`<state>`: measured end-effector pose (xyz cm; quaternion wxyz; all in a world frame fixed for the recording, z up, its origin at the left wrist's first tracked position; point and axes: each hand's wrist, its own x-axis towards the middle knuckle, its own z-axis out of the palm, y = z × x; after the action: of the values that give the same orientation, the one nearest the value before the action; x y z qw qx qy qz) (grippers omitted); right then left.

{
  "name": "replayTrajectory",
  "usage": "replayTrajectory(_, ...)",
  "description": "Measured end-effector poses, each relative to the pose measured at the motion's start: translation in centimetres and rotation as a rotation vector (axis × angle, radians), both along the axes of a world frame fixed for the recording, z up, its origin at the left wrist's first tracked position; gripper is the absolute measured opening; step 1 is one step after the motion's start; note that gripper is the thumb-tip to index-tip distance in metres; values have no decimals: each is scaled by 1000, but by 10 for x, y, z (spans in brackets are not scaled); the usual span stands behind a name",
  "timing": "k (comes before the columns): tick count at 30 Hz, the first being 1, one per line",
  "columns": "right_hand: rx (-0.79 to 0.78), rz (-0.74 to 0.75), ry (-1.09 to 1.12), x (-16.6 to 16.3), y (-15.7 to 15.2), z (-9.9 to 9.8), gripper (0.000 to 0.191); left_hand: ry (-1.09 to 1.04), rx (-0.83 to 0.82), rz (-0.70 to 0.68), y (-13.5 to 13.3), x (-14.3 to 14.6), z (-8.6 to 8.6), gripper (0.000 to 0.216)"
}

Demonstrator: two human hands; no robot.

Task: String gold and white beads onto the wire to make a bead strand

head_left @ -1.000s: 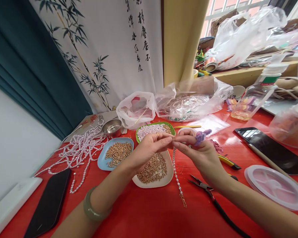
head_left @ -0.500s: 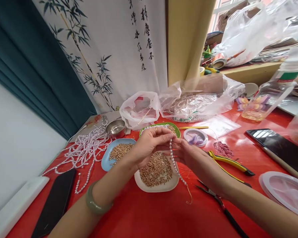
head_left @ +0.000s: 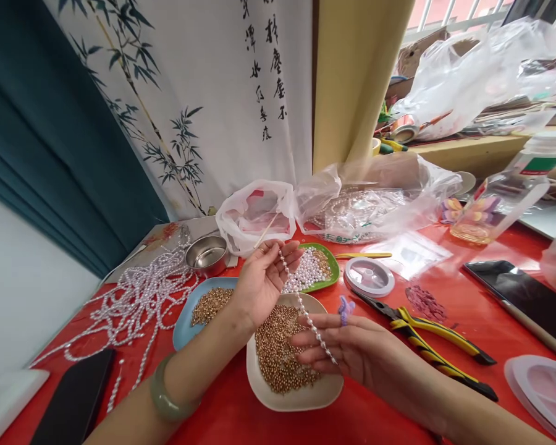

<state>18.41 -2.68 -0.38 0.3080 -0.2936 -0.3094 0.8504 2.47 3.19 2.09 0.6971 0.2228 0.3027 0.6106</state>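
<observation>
My left hand (head_left: 264,278) pinches the top end of a short strand of white pearl beads (head_left: 301,306) above the dishes. The strand runs down to my right hand (head_left: 340,352), whose fingers lie partly spread under its lower end and touch it. A small purple piece (head_left: 345,307) sits by my right thumb. Below both hands is a cream plate (head_left: 301,398) full of gold beads. A blue dish (head_left: 185,321) of gold beads and a green dish (head_left: 331,269) of white pearls lie just behind.
Long pearl strands (head_left: 134,303) pile at the left beside a steel bowl (head_left: 207,253). Yellow-handled pliers (head_left: 426,327) and a wire spool (head_left: 369,277) lie to the right. Plastic bags (head_left: 361,198), a bottle (head_left: 505,198), a dark phone (head_left: 528,296) and a pink lid (head_left: 542,389) ring the red table.
My hands have drawn apart: the left rose toward the green dish, the right dropped over the cream plate, stretching the strand slantwise between them. The view shifted, showing the yellow pliers fully.
</observation>
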Motion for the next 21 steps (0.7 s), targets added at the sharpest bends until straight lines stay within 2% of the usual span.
replayTrajectory(10,-126,31,-74,0,4,1,15,-89,-41,81,7,-7,6,24)
replayTrajectory(15,-126,-4,-163,2,2,3,16,-121,-67,107,5,-9,10,28)
replayTrajectory(21,-83,-14,-253,5,3,-6,19,-121,-133,147,0,-8,11,28)
